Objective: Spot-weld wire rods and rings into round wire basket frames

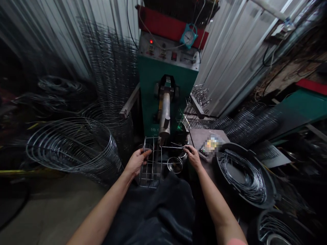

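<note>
left hand (138, 161) clamped on wire basket (150, 163) | right hand (192, 156) pinching thin rod (173, 147) — blurred packet (211, 144) unreadable

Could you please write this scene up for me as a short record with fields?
Left hand: gripping the side of a wire basket frame
Right hand: pinching a thin metal rod that reaches to the frame
Machine: green spot welder, its metal electrode arm above the frame
Below the rod: small round dish
Right side: black tub holding wire hoops
Left side: stacked wire hoops
</note>
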`<state>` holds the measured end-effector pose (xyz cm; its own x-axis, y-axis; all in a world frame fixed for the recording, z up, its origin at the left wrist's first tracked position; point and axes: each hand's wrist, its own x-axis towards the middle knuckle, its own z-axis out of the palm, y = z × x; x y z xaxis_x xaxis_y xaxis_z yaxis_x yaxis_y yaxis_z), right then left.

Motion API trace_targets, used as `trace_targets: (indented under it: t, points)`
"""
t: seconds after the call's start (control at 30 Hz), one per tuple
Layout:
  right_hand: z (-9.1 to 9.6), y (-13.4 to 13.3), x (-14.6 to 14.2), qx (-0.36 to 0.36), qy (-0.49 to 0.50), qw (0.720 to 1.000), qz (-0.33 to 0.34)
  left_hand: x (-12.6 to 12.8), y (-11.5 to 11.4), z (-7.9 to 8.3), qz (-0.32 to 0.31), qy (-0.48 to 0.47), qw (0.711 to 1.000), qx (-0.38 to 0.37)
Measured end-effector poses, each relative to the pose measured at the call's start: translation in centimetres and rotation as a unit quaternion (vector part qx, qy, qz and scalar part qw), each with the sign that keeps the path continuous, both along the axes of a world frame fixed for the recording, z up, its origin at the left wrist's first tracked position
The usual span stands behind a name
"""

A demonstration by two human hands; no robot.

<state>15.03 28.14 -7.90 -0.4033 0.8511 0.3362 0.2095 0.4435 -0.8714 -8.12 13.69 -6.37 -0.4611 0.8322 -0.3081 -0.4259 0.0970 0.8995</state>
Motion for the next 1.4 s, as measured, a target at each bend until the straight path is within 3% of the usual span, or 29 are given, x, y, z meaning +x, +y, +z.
trace_targets:
  t: [0.53, 0.73, 0.87, 1.0, 1.17, 1.4]
  points:
    - [-0.8, 0.3, -0.1, -0.005, -0.020, 1.000, 0.001, -0.1, 0.3, 0.6, -0.002, -0.006, 1.000, -0.019]
    - [-0.7, -1.6, 4.3, 0.081, -0.008, 0.993, -0.082, 0.1, 0.1, 0.7, 0.005, 0.015, 1.000, -0.006]
    - [-0.2, -4.1, 6.4, 0.096, -0.053, 0.991, -0.076, 0.7, 0.1, 0.8, 0.029, 0.031, 0.999, 0.006]
    - [0.8, -5.1, 4.0, 0.140, -0.108, 0.983, -0.043, 1.6, 0.0, 0.7, 0.038, 0.035, 0.999, 0.017]
    - [1.2, -3.6, -0.1, 0.194, -0.109, 0.975, -0.019, 1.9, -0.1, 0.6, 0.033, 0.035, 0.999, 0.014]
    - [0.4, -2.1, -1.3, 0.215, -0.130, 0.968, 0.017, 0.9, 0.4, 0.7, 0.028, 0.019, 0.999, 0.002]
